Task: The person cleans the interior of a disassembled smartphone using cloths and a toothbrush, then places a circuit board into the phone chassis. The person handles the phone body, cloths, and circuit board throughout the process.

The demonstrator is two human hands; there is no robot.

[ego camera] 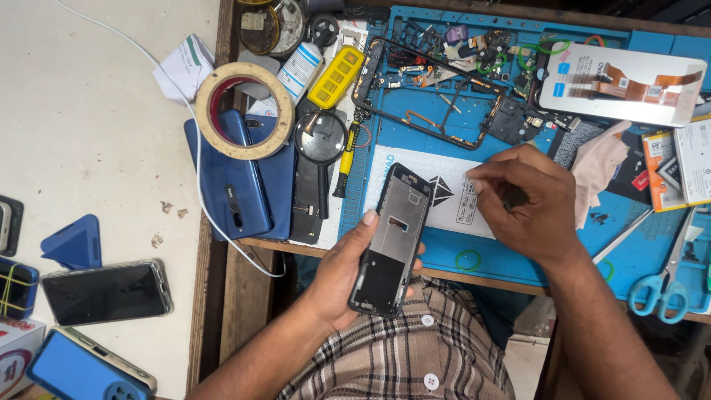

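Observation:
My left hand grips a stripped black phone frame, its open inner side up, held over the front edge of the blue repair mat. My right hand hovers to its right over a white phone battery lying on the mat. Its fingers are pinched together, and a small dark object shows inside the curled fingers; what it is I cannot tell.
A tape roll rests on a blue phone back cover. Beside them lie a magnifying glass and a yellow screwdriver. An empty phone frame and small parts crowd the mat's far side. Scissors lie at right. Several phones sit left.

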